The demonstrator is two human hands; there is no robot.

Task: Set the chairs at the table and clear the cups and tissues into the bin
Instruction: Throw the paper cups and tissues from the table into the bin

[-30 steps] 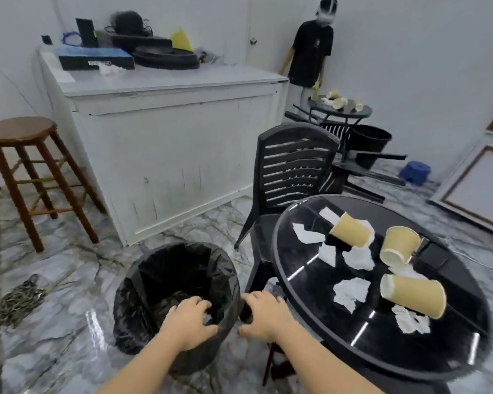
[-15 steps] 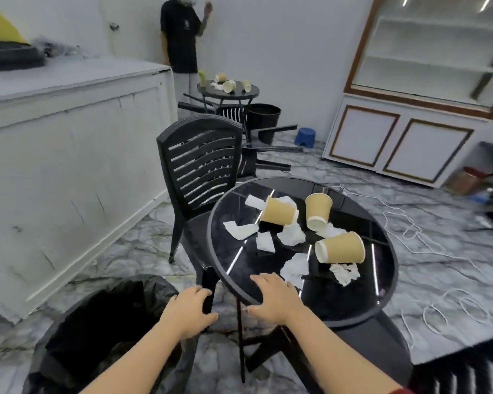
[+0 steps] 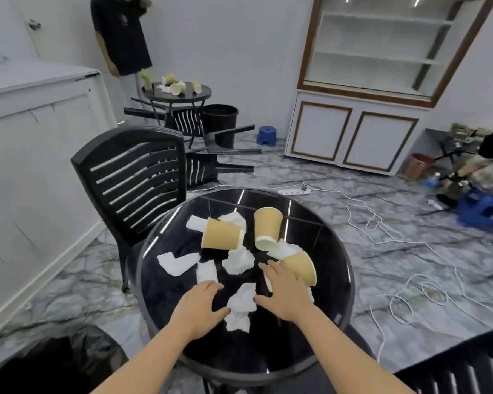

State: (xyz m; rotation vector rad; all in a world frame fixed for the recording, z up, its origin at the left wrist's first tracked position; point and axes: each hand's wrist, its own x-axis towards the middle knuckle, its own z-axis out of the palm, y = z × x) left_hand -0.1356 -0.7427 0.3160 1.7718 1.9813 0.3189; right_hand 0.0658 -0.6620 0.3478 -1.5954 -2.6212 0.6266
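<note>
Looking through the head camera, I see the bin cut off at the lower left corner. My right hand hides part of the nearest cup on the round table; its fingers are spread flat. My left hand lies open, thumb touching a crumpled tissue. One chair stands at the table.

Place: bare white-walled room staged as a small cafe or eating area | Landmark: round black glass table | Beside it, left: black slatted chair | Behind it: second small table with cups, tipped chairs | Behind right: empty white shelf cabinet | Floor: marble tiles, loose white cables
</note>
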